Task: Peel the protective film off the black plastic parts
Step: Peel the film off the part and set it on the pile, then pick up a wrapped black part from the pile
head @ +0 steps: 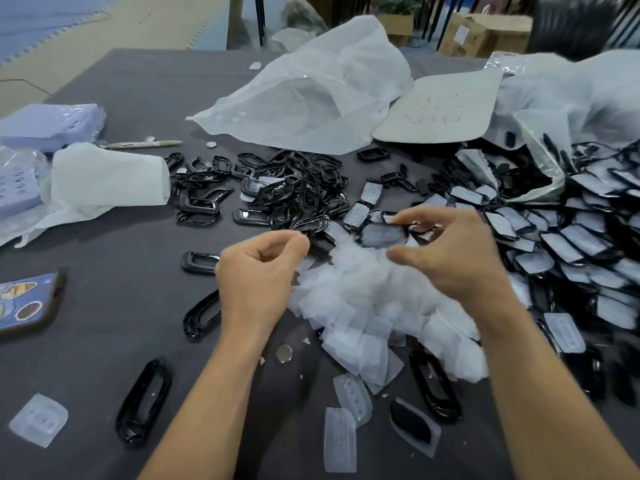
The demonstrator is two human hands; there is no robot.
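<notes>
The right hand (pixel 450 258) pinches a filmed black part (pixel 381 235) over the film heap (pixel 363 299), presumably so peelings land there; the left hand (pixel 256 271) is curled, hold unclear.

A dark grey desk (pixel 138 84) fills the view. Past its far left corner lie blue foam floor mats (pixel 52 15). Cardboard boxes (pixel 485 32) stand beyond its far edge.
</notes>
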